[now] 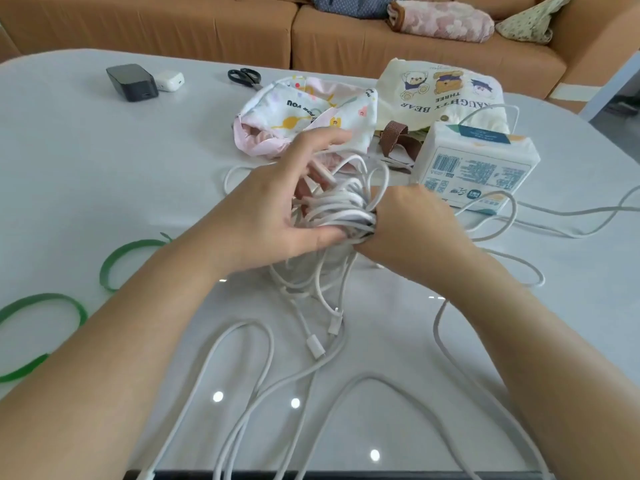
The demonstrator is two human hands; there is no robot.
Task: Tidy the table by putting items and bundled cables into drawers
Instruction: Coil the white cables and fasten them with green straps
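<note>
A bundle of white cables [341, 209] is held above the middle of the white table [104, 174]. My right hand [419, 230] is closed around the bundle's right side. My left hand [277, 206] touches the coils from the left, thumb under them and fingers spread over them. Loose cable ends with white plugs [317, 344] hang below the bundle. More cable loops [242, 368] trail toward the near table edge and off to the right [568, 216].
Green strap loops [128, 258] [41, 306] lie at the left. A black charger [131, 82], a white charger [169, 80] and scissors [245, 77] sit at the back. A patterned pouch [304, 116], a bear tote bag [443, 95] and a tissue pack [474, 164] are behind my hands. A brown sofa [207, 26] stands beyond.
</note>
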